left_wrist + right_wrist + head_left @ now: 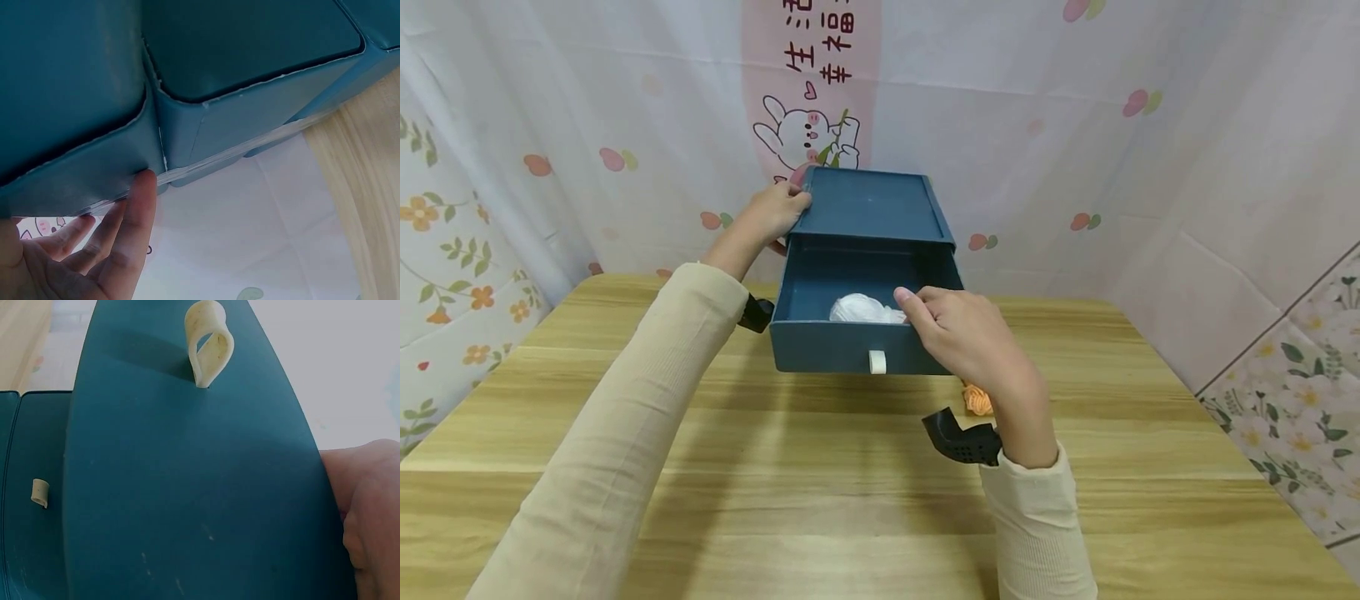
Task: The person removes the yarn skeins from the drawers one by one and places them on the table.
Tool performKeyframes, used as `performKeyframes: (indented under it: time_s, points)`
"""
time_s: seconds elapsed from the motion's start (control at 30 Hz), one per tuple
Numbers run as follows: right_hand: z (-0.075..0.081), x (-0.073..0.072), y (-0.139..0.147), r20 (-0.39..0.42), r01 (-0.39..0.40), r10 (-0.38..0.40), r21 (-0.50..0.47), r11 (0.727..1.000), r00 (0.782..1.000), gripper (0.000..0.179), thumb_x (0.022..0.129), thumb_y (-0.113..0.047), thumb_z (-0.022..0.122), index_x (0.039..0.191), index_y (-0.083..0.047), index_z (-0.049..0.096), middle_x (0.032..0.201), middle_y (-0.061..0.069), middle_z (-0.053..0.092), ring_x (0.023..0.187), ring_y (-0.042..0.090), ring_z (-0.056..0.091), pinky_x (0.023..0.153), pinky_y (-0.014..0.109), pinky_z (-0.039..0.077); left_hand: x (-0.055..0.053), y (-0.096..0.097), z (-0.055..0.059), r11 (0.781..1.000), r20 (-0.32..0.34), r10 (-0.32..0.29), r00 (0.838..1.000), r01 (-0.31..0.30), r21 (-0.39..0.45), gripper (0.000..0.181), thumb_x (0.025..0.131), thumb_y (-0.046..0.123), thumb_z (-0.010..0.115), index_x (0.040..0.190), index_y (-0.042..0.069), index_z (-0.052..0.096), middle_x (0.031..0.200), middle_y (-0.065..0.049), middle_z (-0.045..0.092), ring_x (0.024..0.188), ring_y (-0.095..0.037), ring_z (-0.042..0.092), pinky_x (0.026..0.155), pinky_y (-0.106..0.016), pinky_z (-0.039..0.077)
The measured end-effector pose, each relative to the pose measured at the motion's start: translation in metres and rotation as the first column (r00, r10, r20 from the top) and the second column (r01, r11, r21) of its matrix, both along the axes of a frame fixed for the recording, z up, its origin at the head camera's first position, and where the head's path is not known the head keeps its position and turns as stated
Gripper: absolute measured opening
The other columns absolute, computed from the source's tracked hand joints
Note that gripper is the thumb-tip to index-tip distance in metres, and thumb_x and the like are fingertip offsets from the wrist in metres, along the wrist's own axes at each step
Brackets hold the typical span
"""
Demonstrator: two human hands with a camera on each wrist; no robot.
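Observation:
A dark blue drawer cabinet [872, 204] stands at the back of the table, its top drawer [827, 350] pulled out toward me. Inside that drawer lies a white bundle [859, 308], partly hidden by the front panel. My left hand [775, 210] grips the cabinet's far left top edge; the left wrist view shows its fingers [134, 231] against the cabinet's edge. Over the drawer's front right rim is my right hand [966, 329], thumb beside the white bundle. Its other fingers reach behind the front panel, so what they hold is hidden. A cream pull loop [209, 340] sticks out from the drawer front.
Below, in the right wrist view, another drawer front [37, 544] has its own small loop. An orange rose-like piece [977, 400] lies on the wooden table [820, 500], just right of the drawer. A printed curtain [1000, 150] hangs behind the cabinet.

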State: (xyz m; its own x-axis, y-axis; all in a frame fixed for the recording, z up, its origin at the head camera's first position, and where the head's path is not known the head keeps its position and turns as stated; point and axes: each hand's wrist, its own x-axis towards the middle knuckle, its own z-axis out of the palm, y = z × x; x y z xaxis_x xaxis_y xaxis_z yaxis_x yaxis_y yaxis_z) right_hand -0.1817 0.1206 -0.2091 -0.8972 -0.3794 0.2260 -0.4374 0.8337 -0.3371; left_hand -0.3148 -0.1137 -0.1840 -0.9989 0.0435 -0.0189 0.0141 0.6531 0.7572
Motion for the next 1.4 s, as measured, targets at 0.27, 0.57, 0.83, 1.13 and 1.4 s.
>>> performKeyframes:
  time_s: [0.27,0.57,0.83,1.13,1.4]
  points:
    - [0.0,-0.0002,0.0006,0.016,-0.01,0.01,0.017,1.0,1.0,0.052,0.101,-0.035,0.033,0.069,-0.008,0.063,0.054,0.003,0.045,0.059,0.017,0.052,0.059,0.028,0.037,0.0008,0.0005,-0.0001,1.0,0.001,-0.001,1.0,0.001,0.005,0.054,0.1,0.032,0.028,0.147,0.004,0.025,0.142,-0.021,0.04,0.116,-0.036,0.052,0.083,-0.047,0.054]
    - [-0.0002,0.0009,0.0003,0.015,-0.006,0.007,-0.056,0.998,1.0,0.048,0.101,-0.038,0.034,0.103,-0.009,0.073,0.117,0.006,0.065,0.11,0.026,0.057,0.093,0.044,0.046,0.0012,0.0001,-0.0009,1.0,0.003,0.003,1.0,-0.003,0.013,0.054,0.1,0.032,0.028,0.146,0.004,0.025,0.14,-0.022,0.041,0.114,-0.037,0.053,0.083,-0.048,0.054]
    - [-0.001,-0.0016,0.0008,-0.07,-0.062,0.044,-0.285,0.957,0.997,0.026,0.093,-0.027,0.057,0.102,-0.01,0.073,0.108,0.001,0.064,0.096,0.018,0.057,0.075,0.032,0.05,0.0004,-0.0008,0.0001,1.0,0.019,-0.002,1.0,0.002,0.011,0.054,0.1,0.033,0.027,0.146,0.004,0.024,0.141,-0.022,0.039,0.113,-0.036,0.052,0.084,-0.047,0.054]
    - [-0.0036,-0.0017,-0.0013,-0.195,-0.065,-0.019,-0.419,0.906,0.981,0.013,0.086,-0.008,0.064,0.097,-0.005,0.073,0.106,0.005,0.064,0.092,0.019,0.057,0.073,0.031,0.053,0.0018,-0.0012,0.001,1.0,0.016,-0.011,1.0,0.01,0.018,0.054,0.1,0.032,0.028,0.146,0.004,0.024,0.142,-0.023,0.038,0.114,-0.037,0.051,0.085,-0.048,0.053]
    - [0.0001,-0.0018,0.0076,-0.332,-0.09,-0.109,-0.531,0.843,0.937,0.007,0.082,0.002,0.065,0.087,-0.001,0.069,0.091,0.008,0.063,0.082,0.015,0.058,0.069,0.017,0.051,0.0003,-0.0024,0.0006,1.0,0.013,-0.02,1.0,0.02,0.018,0.054,0.1,0.031,0.027,0.147,0.005,0.024,0.142,-0.021,0.039,0.115,-0.037,0.052,0.085,-0.048,0.053]
